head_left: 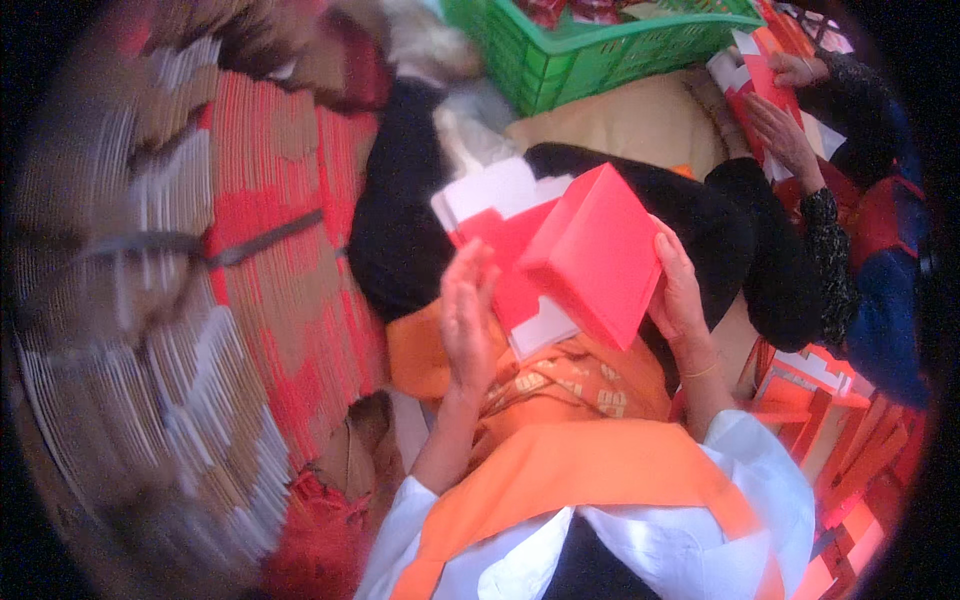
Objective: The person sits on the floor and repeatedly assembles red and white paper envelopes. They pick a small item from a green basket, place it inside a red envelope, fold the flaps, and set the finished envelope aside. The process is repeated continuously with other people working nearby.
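Observation:
A folded red cardboard box (595, 255) is tilted above my lap, with my right hand (680, 285) gripping its right side. My left hand (466, 325) is raised on the other side, fingers stretched out, apart from the box and holding nothing. Behind the box, a flat red-and-white carton blank (495, 195) lies across my lap, its white flaps showing at the far and near ends. The box covers part of this blank. Some blur softens the left fingers.
Strapped stacks of flat red, brown and white cardboard (270, 200) fill the left. Ahead stands a green plastic crate (540, 65) with red items inside. At the right, a co-worker's hands (785, 135) hold another red-and-white carton (755, 85). Red cartons (810, 385) pile up lower right.

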`<state>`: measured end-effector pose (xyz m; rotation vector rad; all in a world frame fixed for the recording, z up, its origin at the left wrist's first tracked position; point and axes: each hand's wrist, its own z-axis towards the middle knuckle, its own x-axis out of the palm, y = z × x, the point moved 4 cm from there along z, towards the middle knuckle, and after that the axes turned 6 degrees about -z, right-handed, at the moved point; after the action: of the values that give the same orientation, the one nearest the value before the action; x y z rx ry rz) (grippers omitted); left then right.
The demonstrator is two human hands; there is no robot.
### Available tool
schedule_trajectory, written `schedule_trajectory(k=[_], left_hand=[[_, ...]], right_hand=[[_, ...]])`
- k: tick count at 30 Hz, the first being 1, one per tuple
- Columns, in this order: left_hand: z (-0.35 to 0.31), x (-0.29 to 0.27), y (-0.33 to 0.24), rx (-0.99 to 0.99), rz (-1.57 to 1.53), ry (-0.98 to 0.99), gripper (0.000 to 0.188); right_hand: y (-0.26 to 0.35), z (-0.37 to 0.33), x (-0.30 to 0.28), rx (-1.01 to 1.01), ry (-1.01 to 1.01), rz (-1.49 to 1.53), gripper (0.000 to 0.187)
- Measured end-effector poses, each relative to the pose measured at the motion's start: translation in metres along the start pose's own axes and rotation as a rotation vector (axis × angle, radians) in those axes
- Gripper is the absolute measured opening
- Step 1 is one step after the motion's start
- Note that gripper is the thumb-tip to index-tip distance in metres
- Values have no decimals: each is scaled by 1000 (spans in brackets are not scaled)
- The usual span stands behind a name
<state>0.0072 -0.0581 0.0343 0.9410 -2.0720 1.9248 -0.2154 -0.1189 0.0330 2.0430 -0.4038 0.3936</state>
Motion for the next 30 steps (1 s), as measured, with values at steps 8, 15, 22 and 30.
schedule_trajectory(k=[8,15,22,30], left_hand=[[-11,51,20,-79,-26,91,72],[-8,50,23,-22,37,55,71],[-3,63,18,-44,89,98,73],[9,46,16,14,275,21,63]], right_hand=[[-5,9,16,-62,1,107,36],[-15,2,18,-61,-66,89,38],[-7,6,12,-35,-42,76,38],[111,65,-5,-218,-70,-367,37]])
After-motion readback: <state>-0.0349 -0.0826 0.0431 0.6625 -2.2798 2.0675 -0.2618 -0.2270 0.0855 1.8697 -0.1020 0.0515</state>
